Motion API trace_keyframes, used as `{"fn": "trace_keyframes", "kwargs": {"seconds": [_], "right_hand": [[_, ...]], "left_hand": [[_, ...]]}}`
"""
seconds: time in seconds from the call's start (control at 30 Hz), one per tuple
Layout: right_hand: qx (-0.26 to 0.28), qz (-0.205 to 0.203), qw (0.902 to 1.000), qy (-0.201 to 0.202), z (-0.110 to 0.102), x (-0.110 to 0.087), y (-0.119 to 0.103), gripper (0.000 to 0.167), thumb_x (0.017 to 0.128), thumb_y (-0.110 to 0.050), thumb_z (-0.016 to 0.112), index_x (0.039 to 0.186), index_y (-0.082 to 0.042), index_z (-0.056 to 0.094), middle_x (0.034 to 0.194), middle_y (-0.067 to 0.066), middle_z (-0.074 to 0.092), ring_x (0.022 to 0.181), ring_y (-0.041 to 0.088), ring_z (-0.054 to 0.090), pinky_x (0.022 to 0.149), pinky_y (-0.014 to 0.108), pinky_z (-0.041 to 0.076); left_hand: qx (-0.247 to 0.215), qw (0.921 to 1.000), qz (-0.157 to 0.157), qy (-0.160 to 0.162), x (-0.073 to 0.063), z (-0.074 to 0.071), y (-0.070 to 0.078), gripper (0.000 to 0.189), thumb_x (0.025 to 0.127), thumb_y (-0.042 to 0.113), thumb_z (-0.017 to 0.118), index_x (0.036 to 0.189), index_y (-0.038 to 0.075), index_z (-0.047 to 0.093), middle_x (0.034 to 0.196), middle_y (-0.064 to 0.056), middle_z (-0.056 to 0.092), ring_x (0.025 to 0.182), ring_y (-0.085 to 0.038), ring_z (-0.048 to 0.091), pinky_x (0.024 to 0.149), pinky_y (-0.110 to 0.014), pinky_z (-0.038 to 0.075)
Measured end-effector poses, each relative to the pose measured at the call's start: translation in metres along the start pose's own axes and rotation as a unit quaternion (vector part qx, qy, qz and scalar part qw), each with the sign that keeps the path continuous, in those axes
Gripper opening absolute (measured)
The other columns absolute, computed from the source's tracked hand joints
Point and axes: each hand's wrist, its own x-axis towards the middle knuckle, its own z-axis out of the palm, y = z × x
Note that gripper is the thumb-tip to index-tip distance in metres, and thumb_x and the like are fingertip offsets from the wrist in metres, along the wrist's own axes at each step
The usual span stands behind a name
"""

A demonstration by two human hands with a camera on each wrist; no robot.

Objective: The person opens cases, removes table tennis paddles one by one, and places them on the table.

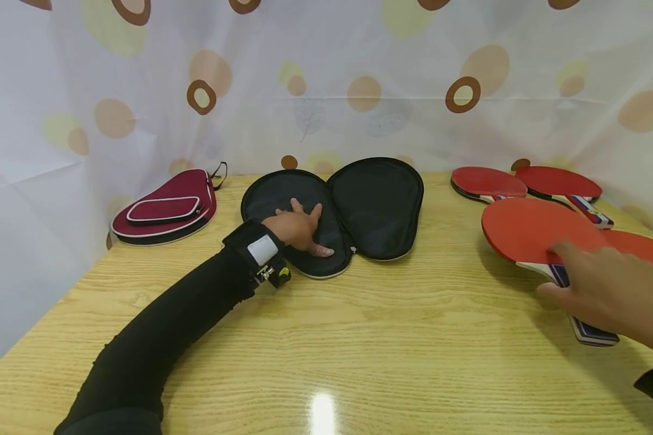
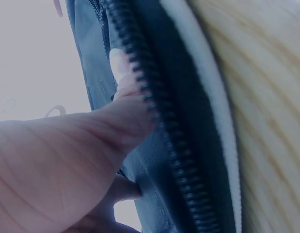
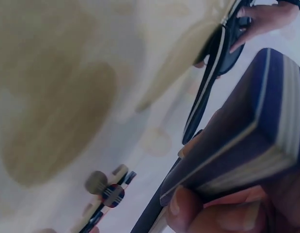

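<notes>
A black zippered paddle case [image 1: 378, 208] lies unfolded on the table, its two halves side by side with the dark lining facing up. My left hand [image 1: 298, 229] rests inside its left half, fingers spread. In the left wrist view, the thumb [image 2: 121, 73] sits behind the toothed zipper edge [image 2: 164, 116]. At the right, my right hand [image 1: 612, 296] grips a red table tennis paddle [image 1: 533, 229], its blade tilted over the table. Its blue-and-white handle [image 3: 237, 121] fills much of the right wrist view, with fingers curled beneath it.
A maroon paddle case [image 1: 165, 208] with white piping and a strap lies at the back left. Two red paddles, one [image 1: 487, 180] beside another [image 1: 557, 180], lie at the back right. Another red paddle [image 1: 647, 251] shows behind my right hand. A patterned curtain [image 1: 326, 78] hangs behind the table.
</notes>
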Motion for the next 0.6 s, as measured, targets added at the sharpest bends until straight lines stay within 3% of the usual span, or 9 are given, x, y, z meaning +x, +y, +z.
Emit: {"fn": "trace_keyframes", "kwargs": {"seconds": [0.27,0.4,0.6], "right_hand": [[0.002,0.011,0.9996,-0.025,0.014,-0.008,0.01,0.072,0.091,-0.034,0.07,0.129,0.017,0.038,0.066,0.009,0.05,0.055,0.023,0.049,0.049,0.039,0.041],[-0.008,0.004,0.9994,-0.034,0.017,-0.008,0.01,0.077,0.089,-0.035,0.074,0.128,0.02,0.037,0.072,0.017,0.057,0.058,0.024,0.053,0.053,0.042,0.047],[-0.003,-0.015,0.9995,-0.027,0.023,-0.009,0.012,0.07,0.088,-0.03,0.076,0.123,0.02,0.042,0.074,0.017,0.06,0.061,0.025,0.054,0.055,0.043,0.048]], "left_hand": [[-0.001,0.9999,-0.01,-0.004,0.001,0.0,0.002,0.109,0.09,0.068,0.056,0.162,0.021,-0.01,0.164,-0.029,-0.012,0.146,-0.057,0.008,0.114,-0.066,0.023],[0.0,1.0,-0.009,-0.003,0.0,0.0,0.002,0.108,0.09,0.068,0.056,0.162,0.02,-0.01,0.164,-0.029,-0.012,0.146,-0.057,0.008,0.114,-0.066,0.022],[-0.005,0.9999,-0.009,0.0,0.001,0.001,0.001,0.108,0.09,0.067,0.057,0.162,0.021,-0.009,0.164,-0.028,-0.012,0.146,-0.057,0.008,0.114,-0.066,0.022]]}}
